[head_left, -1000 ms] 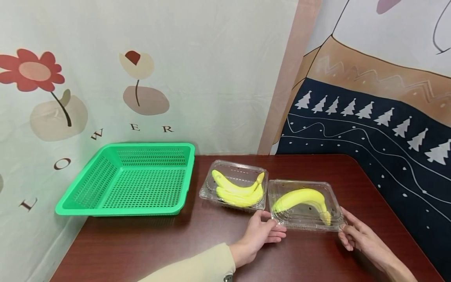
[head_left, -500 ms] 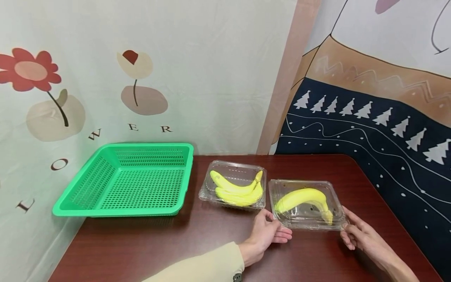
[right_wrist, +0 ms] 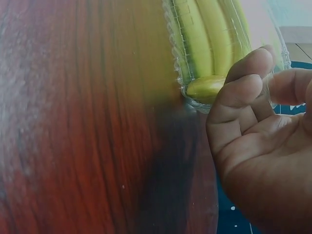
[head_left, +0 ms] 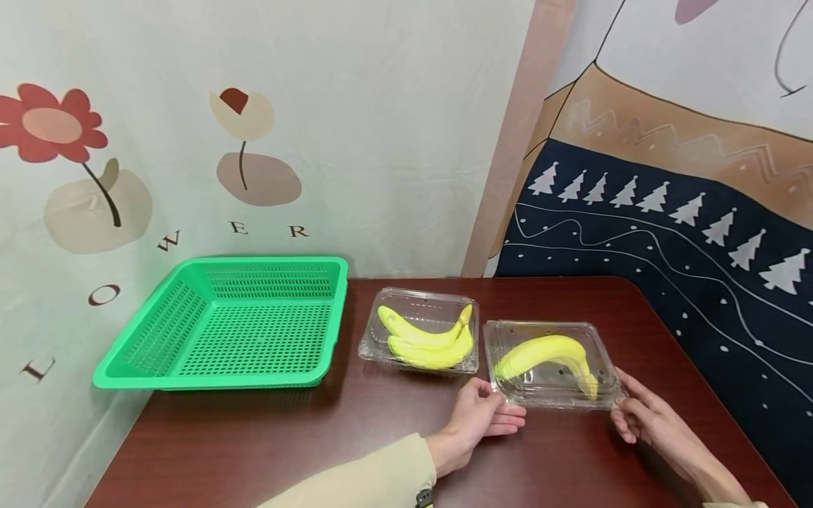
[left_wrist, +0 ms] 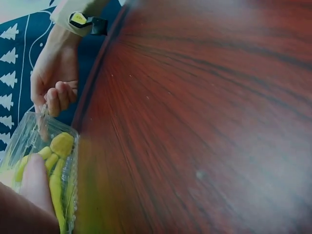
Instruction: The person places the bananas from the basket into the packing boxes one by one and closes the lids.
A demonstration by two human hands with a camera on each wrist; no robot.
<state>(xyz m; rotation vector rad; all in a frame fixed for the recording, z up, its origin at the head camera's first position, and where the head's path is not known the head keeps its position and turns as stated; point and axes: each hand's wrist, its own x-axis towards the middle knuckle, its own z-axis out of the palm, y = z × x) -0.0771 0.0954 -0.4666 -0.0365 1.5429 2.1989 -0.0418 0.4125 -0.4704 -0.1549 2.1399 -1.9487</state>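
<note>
Yellow bananas (head_left: 551, 347) lie inside a clear plastic clamshell box (head_left: 540, 399) on the right of the table. My left hand (head_left: 471, 425) pinches its near left corner between thumb and index finger, the other fingers stretched out below. At the near right corner my right hand (head_left: 657, 427) pinches the rim. The right wrist view shows the bananas (right_wrist: 207, 34) through the ridged plastic, beside my curled fingers (right_wrist: 241, 90). From the left wrist, the box is partly covered by my thumb (left_wrist: 36, 180). Whether its base touches the table cannot be made out.
A second clear box (head_left: 416, 302) of bananas stands just left of the held one. Farther left is a green slotted basket (head_left: 339, 303) with nothing in it. The dark red wooden table (head_left: 356, 423) ends against a printed wall cloth (head_left: 394, 141).
The held box has shifted slightly right, both hands with it, and a narrow gap now parts it from the second box. Over the last half second it has barely moved.
</note>
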